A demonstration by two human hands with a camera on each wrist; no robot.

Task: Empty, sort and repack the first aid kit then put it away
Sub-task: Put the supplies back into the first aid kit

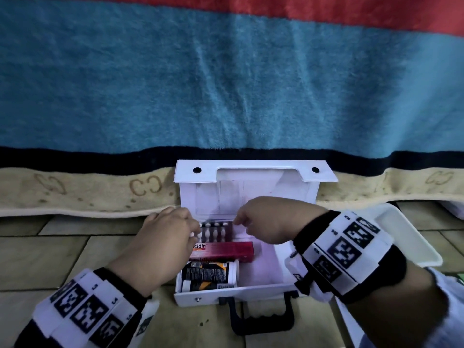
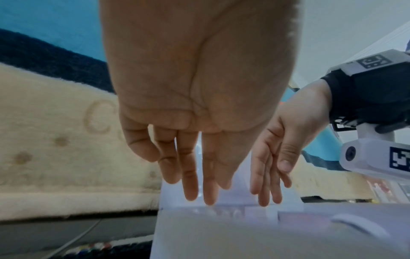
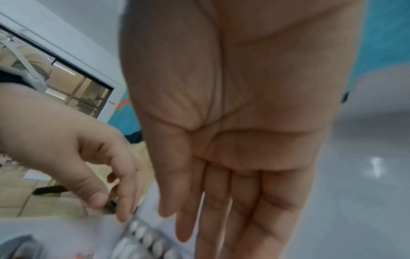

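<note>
Both hands reach into open white kit box (image 1: 253,290) on floor, left hand (image 1: 168,232) and right hand (image 1: 267,222) fingers straight, touching pill strip (image 1: 217,231).

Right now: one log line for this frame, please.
phase: packing kit | left hand: open, fingertips at blister pack | right hand: open, above pack | first aid kit: lid up, holds pack, red box, bottle

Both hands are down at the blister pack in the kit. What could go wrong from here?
1. Both hands, left and right, have straight fingers at the blister pack: no grip yet, so it may slip back.
2. The red box overlaps the pack's near edge and may get dragged.
3. The lid stands upright behind the hands; a knock could tip it.
</note>
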